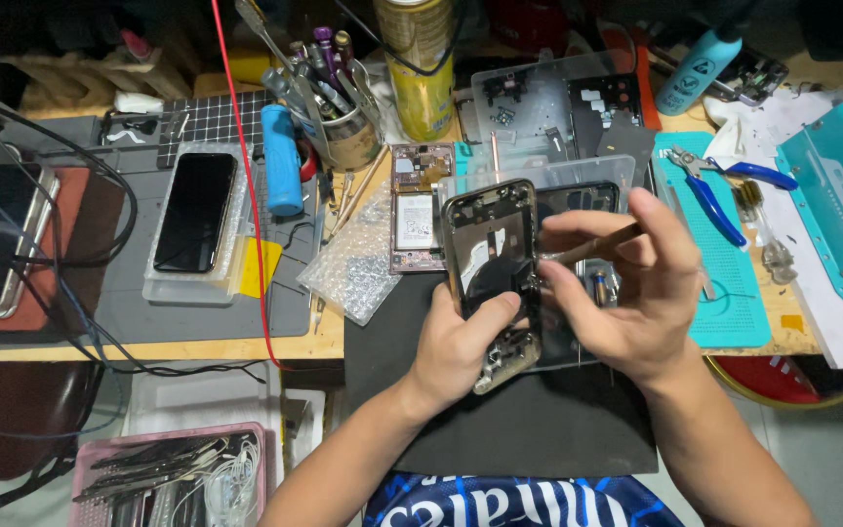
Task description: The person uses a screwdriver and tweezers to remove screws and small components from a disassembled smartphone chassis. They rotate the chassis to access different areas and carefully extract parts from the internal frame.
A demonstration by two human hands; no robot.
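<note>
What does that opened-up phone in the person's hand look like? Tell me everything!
The opened phone is a bare shell with a shiny metal rim and no back cover, so dark and pale parts show inside. It is tilted up above the black mat. The left hand holds its lower end, thumb across it. The right hand pokes a thin brown stick tool into its middle.

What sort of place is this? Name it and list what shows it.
Most likely a phone repair bench. The left hand holds an opened phone frame while the right hand works a thin tool into it. A cup of tools and blue-handled pliers lie nearby.
</note>
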